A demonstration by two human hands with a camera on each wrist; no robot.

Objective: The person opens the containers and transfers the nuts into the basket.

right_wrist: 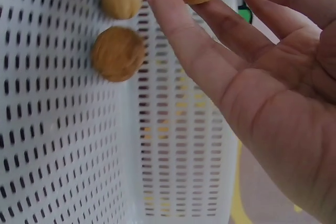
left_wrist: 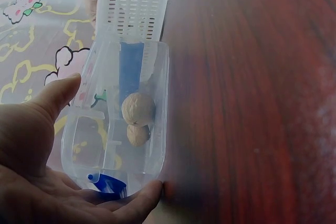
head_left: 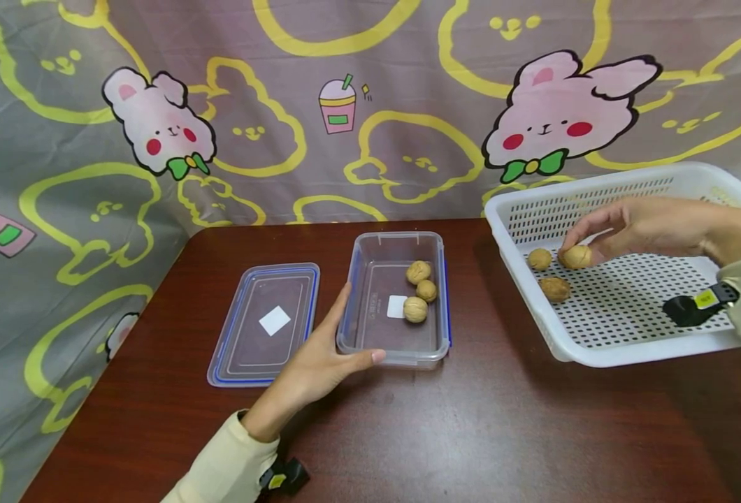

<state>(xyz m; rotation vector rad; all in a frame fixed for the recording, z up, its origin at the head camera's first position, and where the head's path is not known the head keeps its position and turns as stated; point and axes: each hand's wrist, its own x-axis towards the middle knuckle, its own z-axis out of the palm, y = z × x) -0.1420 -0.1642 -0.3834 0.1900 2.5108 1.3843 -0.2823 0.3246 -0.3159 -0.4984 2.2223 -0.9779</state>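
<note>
1. Right hand (head_left: 635, 227): grip pinched on a walnut (head_left: 576, 257) above the basket (head_left: 603, 356) floor.
2. Left hand (head_left: 320, 360): fingers straight, cupping the box (head_left: 379, 349) corner.
3. Box: three nuts (head_left: 415, 309), on the worktop (head_left: 471, 426).

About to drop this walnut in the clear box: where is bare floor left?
Bare: the clear box's left half and near end, beside the left hand. Crowded: its far right corner, where three walnuts cluster.
</note>
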